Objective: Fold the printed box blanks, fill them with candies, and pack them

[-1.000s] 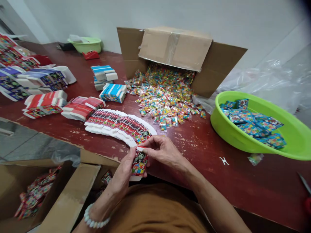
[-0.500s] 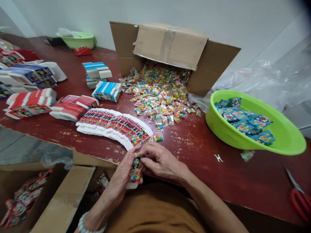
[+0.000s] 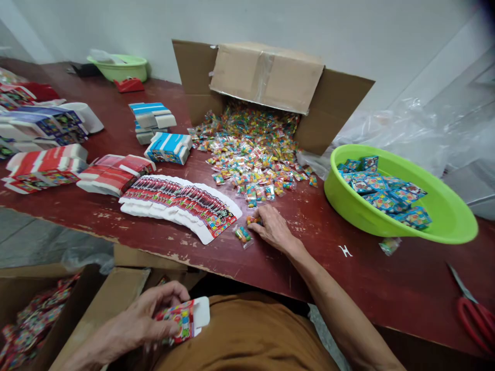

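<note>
Nearest the camera, the person's left hand [image 3: 133, 324] is curled around a small printed carton [image 3: 181, 320], thumb and fingers closed on its sides, holding it low over the lap beside an open cardboard box [image 3: 58, 314] that stands below the counter edge. Farther out, the right hand [image 3: 273, 228] rests palm down on the red-brown counter [image 3: 309, 247], its fingers loosely bent and their tips touching a small candy packet [image 3: 253, 220]; whether they have actually pinched it cannot be told. A second candy packet [image 3: 243, 234] lies just beside that hand, to its left. Next to it, a fanned row of flat red cartons [image 3: 181, 203] spreads across the counter. Beyond the hand, a heap of bright candy packets [image 3: 255, 154] spills from a large cardboard box [image 3: 270, 82] lying on its side against the wall. To the right, a green basin [image 3: 444, 234] holds blue cartons [image 3: 386, 190], and red-handled scissors [image 3: 474, 309] lie near the counter's right end. To the left, stacks of red-and-white and blue-and-white folded cartons [image 3: 54, 165] sit in groups. At the far left corner, another green basin [image 3: 118, 67] stands by the wall.
</note>
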### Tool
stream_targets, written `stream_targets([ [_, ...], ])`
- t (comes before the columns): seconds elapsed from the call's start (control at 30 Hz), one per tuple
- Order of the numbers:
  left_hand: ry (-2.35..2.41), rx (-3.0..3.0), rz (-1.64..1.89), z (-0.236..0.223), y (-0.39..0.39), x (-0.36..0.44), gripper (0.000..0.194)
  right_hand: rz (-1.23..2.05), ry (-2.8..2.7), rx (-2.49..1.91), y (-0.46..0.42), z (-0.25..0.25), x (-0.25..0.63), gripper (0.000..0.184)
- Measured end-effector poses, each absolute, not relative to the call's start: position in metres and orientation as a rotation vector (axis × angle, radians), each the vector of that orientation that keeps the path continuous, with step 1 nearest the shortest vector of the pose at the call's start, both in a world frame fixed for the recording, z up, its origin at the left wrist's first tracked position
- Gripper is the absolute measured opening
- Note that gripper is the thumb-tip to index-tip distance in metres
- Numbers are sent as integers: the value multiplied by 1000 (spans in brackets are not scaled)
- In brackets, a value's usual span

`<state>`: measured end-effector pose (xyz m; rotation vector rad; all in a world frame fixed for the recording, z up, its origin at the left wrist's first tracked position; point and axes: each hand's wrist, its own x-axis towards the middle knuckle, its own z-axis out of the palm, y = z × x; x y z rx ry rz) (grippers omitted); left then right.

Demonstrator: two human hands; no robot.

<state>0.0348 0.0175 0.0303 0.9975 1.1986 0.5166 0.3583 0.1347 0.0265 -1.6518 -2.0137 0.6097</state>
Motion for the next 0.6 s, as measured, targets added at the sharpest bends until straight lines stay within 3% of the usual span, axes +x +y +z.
stream_targets([
  [0.17, 1184, 939, 558, 43, 21, 44, 33, 945, -1612, -1449, 121, 43, 356, 18],
  [0.27, 1142, 883, 628, 55, 31, 68, 39, 1165, -1670, -1162, 103, 64, 337, 17],
  [0.43, 1045, 1016, 674, 63, 39, 101, 34, 996, -1952, -992, 77, 81, 304, 13],
  [0.6, 1055, 1072, 686, 65, 39, 111, 40, 1074, -2121, -973, 75, 88, 299, 25],
])
